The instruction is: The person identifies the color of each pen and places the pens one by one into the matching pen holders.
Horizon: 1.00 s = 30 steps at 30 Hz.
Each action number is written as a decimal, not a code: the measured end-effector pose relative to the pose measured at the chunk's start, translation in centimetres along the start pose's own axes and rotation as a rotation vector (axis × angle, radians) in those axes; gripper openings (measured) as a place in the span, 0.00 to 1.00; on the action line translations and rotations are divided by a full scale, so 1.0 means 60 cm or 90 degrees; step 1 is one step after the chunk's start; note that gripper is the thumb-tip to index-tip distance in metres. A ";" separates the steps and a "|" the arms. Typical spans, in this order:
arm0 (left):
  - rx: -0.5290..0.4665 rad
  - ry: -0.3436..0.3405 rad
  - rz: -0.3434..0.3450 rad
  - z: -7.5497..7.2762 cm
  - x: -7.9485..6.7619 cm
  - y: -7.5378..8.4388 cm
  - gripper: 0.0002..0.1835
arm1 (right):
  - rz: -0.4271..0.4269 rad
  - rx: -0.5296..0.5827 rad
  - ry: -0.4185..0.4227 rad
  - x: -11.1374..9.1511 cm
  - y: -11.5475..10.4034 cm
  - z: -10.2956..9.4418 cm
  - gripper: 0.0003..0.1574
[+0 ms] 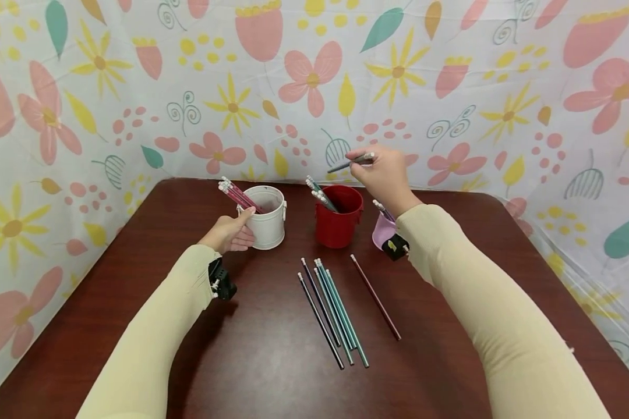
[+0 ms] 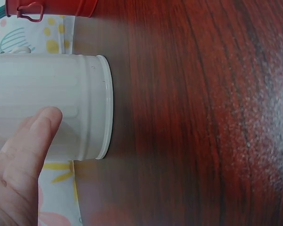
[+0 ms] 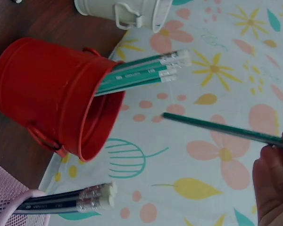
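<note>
My right hand (image 1: 385, 174) pinches a green pencil (image 3: 212, 126) above and behind the red bucket (image 1: 336, 226). The pencil's dark end points left, and its white eraser end sticks out past the fingers. Several green pencils (image 3: 132, 75) with white erasers lean inside the red bucket. My left hand (image 1: 233, 231) rests against the left side of the white bucket (image 1: 269, 230), fingers mostly straight along its wall and thumb up near the rim. Several pink pencils (image 1: 237, 193) lean out of that bucket, above the thumb.
A small lilac mesh cup (image 3: 14, 188) holding dark blue pencils (image 3: 66, 200) stands right of the red bucket, partly behind my right wrist. On the brown table (image 1: 272, 361) lie several green and dark pencils (image 1: 340, 311) and one dark red pencil (image 1: 375, 297). A flowered cloth (image 1: 314, 116) hangs behind.
</note>
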<state>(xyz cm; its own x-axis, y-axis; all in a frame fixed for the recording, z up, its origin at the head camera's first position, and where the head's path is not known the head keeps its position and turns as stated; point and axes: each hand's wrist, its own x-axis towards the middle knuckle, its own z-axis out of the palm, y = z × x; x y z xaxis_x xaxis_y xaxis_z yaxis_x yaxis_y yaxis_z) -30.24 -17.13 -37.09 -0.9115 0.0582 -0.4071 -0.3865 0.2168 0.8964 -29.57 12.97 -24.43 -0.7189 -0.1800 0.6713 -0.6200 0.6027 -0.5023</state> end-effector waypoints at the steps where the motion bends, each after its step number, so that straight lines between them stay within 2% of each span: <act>1: 0.000 -0.002 0.001 0.000 0.000 0.001 0.41 | 0.015 -0.013 -0.014 0.001 0.000 0.002 0.14; 9: -0.004 0.003 -0.003 0.000 -0.001 0.003 0.39 | 0.118 -0.103 -0.098 0.011 0.007 0.017 0.16; 16: -0.005 0.016 -0.007 0.003 0.002 0.000 0.39 | 0.176 -0.153 -0.211 -0.002 0.026 0.036 0.15; 23: -0.002 0.014 -0.003 0.001 0.003 -0.001 0.40 | 0.179 -0.170 -0.265 -0.021 0.038 0.057 0.10; 30: -0.002 0.017 -0.002 0.002 0.003 -0.002 0.40 | 0.115 -0.181 -0.247 -0.045 0.061 0.076 0.07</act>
<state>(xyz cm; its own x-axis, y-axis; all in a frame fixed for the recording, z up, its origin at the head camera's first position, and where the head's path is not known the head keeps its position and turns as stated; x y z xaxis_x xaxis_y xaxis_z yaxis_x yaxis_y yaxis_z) -30.35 -17.01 -37.27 -0.9136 0.0311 -0.4054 -0.3902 0.2133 0.8957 -31.32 12.14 -30.58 -0.9038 -0.2963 0.3089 -0.4040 0.8288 -0.3871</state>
